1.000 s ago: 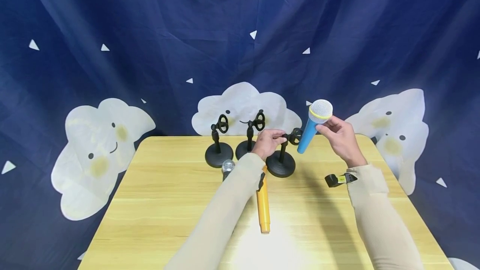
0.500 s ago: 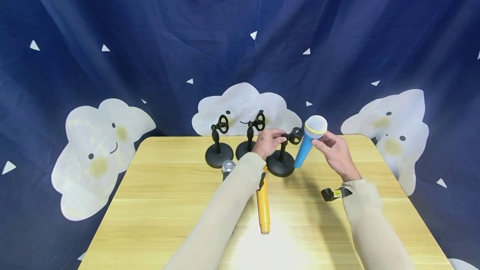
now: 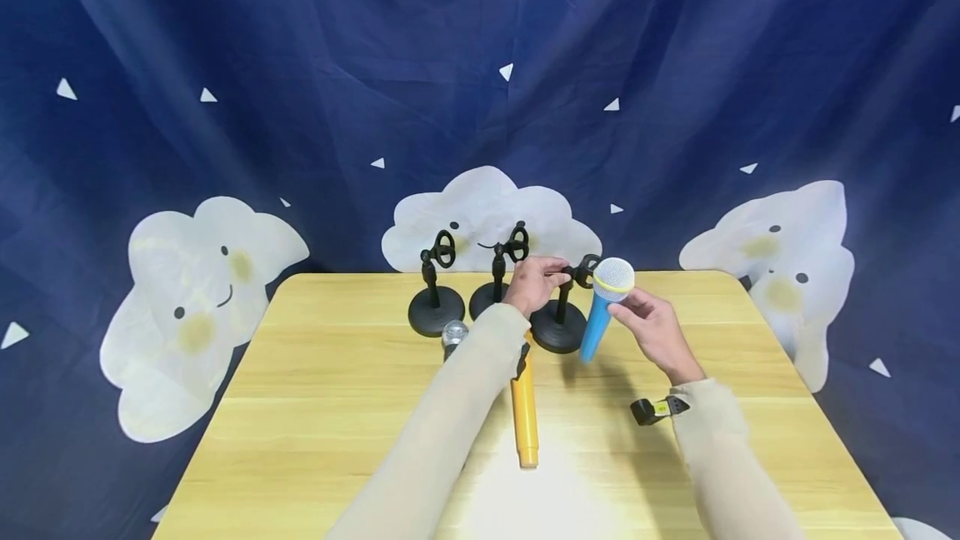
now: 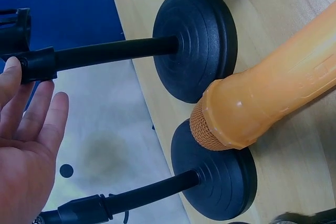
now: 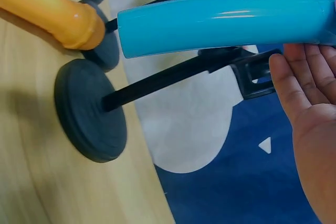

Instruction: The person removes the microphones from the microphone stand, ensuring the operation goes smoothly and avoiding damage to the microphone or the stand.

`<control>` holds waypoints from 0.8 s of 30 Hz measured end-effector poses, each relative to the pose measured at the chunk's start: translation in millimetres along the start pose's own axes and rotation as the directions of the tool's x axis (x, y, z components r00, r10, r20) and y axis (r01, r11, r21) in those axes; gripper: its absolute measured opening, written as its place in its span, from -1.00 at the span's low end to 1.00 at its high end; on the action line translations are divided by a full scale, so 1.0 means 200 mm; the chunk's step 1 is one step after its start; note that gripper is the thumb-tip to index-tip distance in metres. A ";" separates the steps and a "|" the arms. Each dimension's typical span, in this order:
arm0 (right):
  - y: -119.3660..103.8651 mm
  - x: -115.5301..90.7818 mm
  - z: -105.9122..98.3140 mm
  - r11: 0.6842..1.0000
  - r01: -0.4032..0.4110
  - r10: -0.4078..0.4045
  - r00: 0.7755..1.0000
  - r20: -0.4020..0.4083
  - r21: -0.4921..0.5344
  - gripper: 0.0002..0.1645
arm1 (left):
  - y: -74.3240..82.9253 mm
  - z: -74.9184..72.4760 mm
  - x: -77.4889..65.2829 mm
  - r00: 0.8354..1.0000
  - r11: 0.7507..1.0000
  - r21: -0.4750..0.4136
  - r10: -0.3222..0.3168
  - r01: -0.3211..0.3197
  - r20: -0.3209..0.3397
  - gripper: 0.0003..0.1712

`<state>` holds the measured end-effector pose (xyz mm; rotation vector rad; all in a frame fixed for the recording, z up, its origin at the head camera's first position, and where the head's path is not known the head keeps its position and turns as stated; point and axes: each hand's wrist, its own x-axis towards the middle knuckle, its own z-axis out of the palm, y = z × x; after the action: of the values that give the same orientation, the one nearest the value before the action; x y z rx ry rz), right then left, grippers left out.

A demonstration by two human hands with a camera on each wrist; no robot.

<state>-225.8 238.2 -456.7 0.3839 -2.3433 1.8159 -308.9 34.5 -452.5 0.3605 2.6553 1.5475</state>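
My right hand point(image 3: 654, 325) grips a blue microphone point(image 3: 597, 325) with a white mesh head and yellow ring, pinched just below the head. The microphone tilts, head up, its lower end toward the table beside the rightmost black microphone stand point(image 3: 558, 332). My left hand point(image 4: 31, 140) pinches that stand at the joint below its clip, thumb against the other fingers. The stand's round base rests on the table. In the right wrist view the blue handle point(image 5: 220, 24) passes in front of the stand's upper part, near the open clip point(image 5: 254, 80). The microphone's head is mostly outside that view.
Two more black microphone stands point(image 3: 437, 312) stand to the left at the back of the wooden table point(image 3: 315, 407). An orange microphone point(image 3: 527, 423) lies under my left wrist. A silver-headed microphone point(image 3: 453, 333) lies partly hidden by the left sleeve. A blue curtain point(image 3: 337, 107) hangs behind.
My right hand has brought the blue microphone down and to the left, closer to the rightmost stand and the person. The left hand stays at that stand's joint.
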 end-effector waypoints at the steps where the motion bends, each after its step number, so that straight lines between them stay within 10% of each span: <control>1: 0.01 -0.01 0.00 1.000 -0.006 0.006 1.000 0.001 0.003 -0.67 | 0.00 0.00 0.00 1.000 1.000 0.003 0.006 -0.006 -0.001 -0.67; 24: 0.16 -0.13 0.06 0.991 -0.130 0.131 0.991 0.037 -0.034 -0.67 | 0.05 0.02 0.07 0.996 0.994 0.077 -0.075 0.079 -0.057 -0.66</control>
<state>-209.5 236.1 -495.9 0.2701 -2.4741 1.8403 -320.1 46.7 -444.9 0.2196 2.7424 1.4542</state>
